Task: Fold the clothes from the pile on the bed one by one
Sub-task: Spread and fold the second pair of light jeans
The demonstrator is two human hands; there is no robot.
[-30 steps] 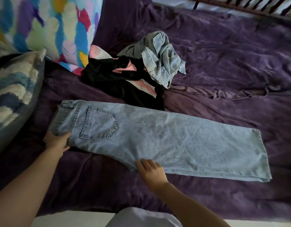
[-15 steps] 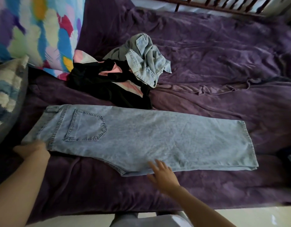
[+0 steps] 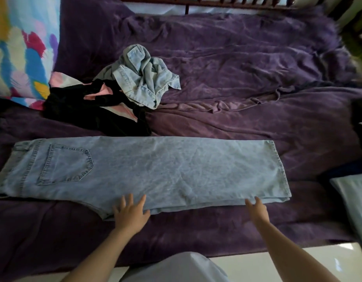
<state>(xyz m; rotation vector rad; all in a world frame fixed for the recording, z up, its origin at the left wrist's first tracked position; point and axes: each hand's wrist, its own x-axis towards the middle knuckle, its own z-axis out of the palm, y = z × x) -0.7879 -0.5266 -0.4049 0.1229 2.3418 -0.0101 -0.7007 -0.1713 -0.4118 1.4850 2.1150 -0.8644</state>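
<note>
Jeans (image 3: 166, 167): halved lengthwise, lying flat.
Left hand (image 3: 131, 213): spread, pressing the near edge.
Right hand (image 3: 257, 209): fingers straight on that edge; I'd square the hems before folding.

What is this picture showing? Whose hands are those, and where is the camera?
There is no machine, just a person with a camera worn on the head, looking down at their own two hands. That is why arms reach in from below. On the bed's purple blanket lie light blue jeans, spread flat. The left hand presses flat on their near edge; the right hand touches that edge near the hem with straight fingers. Neither grips anything. Behind the jeans waits the pile: a crumpled denim garment and a black and pink garment.
</note>
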